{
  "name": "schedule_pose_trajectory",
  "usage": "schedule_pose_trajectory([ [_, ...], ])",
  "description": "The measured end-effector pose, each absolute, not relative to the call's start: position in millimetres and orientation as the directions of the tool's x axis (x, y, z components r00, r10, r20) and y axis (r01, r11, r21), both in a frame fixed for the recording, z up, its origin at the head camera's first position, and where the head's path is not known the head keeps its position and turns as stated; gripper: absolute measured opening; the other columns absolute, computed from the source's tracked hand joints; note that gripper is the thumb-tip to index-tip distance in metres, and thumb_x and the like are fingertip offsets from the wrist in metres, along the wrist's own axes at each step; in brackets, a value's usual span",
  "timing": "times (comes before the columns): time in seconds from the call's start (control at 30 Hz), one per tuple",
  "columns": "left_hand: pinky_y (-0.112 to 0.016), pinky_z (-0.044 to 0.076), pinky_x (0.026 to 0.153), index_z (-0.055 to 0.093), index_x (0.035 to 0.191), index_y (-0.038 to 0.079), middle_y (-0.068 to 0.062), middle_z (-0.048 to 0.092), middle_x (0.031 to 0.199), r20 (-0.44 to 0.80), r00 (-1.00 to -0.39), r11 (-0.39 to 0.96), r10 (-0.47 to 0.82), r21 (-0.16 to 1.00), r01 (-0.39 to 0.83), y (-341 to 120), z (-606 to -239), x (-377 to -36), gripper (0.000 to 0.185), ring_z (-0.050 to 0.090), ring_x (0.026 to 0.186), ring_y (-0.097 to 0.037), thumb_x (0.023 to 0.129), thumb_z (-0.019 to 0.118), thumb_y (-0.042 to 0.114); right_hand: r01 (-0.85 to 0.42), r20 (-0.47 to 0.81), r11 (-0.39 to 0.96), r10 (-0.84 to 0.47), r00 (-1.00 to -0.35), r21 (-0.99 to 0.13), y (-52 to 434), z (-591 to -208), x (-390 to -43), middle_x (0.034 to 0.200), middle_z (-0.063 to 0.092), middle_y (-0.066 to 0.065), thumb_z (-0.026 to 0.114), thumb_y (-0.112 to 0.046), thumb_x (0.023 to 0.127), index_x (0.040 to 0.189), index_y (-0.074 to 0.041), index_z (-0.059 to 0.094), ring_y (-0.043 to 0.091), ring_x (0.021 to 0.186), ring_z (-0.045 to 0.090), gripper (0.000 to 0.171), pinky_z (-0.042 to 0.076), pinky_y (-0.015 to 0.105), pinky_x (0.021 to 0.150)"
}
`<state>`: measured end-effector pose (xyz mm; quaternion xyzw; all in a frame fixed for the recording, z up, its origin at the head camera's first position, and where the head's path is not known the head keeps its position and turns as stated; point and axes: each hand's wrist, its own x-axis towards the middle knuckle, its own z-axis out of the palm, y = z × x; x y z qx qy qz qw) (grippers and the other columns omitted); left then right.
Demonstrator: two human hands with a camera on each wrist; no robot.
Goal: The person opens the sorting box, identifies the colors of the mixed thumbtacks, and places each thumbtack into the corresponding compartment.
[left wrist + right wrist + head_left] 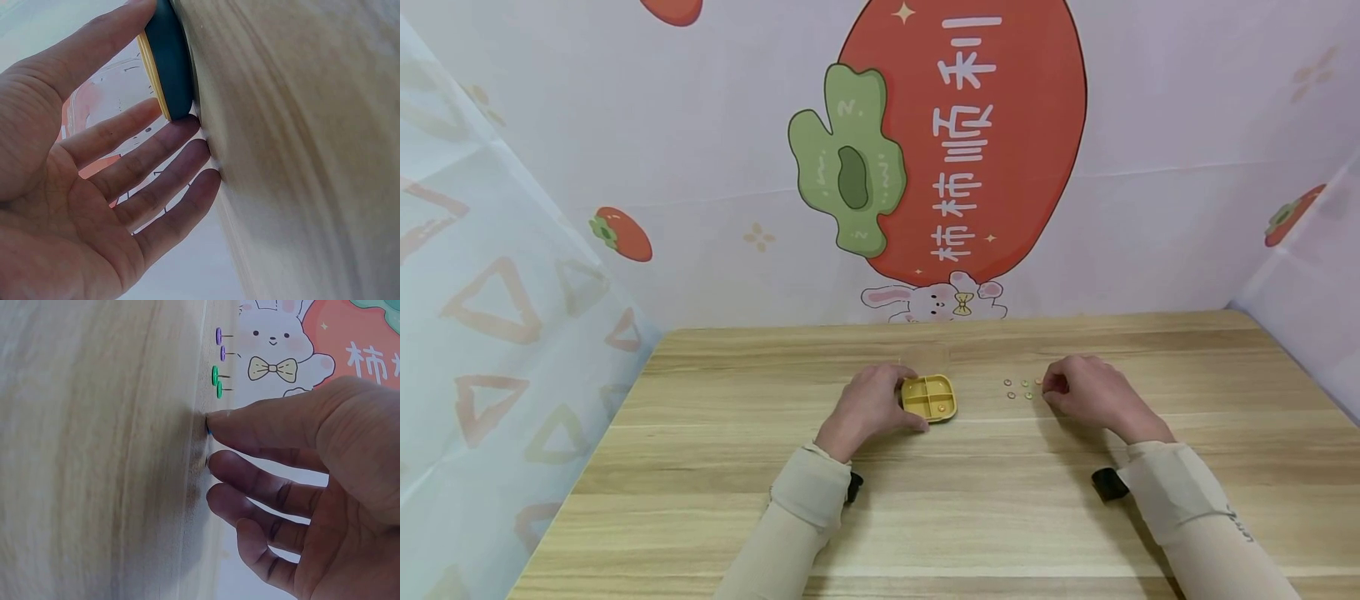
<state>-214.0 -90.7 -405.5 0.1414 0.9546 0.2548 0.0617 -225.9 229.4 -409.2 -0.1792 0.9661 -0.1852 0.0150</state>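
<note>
A small yellow box [936,396] with four compartments lies on the wooden table [970,517]. My left hand [912,400] grips its left side. In the left wrist view the thumb and index finger of that hand [150,59] pinch the box [174,59], whose underside is teal. Several small pushpins [1018,388] lie just right of the box. My right hand [1051,387] rests at their right edge with curled fingers. In the right wrist view, the thumb and index finger of this hand [211,442] close on a blue pushpin [209,431] at the table surface.
Purple pushpins [220,344] and green pushpins [216,382] stand head down beyond the right hand. Patterned cloth walls enclose the table at the back and on both sides. Black wrist straps [1108,484] sit on both sleeves.
</note>
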Motion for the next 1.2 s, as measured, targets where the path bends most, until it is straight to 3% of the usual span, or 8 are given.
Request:
schedule_pose_trajectory([
  [1.2, -0.038, 0.050, 0.092, 0.069, 0.129, 0.007, -0.004, 0.069, 0.116, -0.071, -0.953, 0.843, 0.293, 0.490, 0.223, -90.2, -405.3, -215.8, 0.072, 0.059, 0.099, -0.019, 0.067, 0.097, 0.033, -0.307, 0.007, 0.883, -0.326, -0.945, -0.356, 226.1, -408.7, -226.2, 0.074, 0.059, -0.003, 0.072, -0.004, 0.089, 0.081, -0.013, 0.070, 0.018, 0.070, 0.052, 0.012, 0.043, 0.038, 0.065],
])
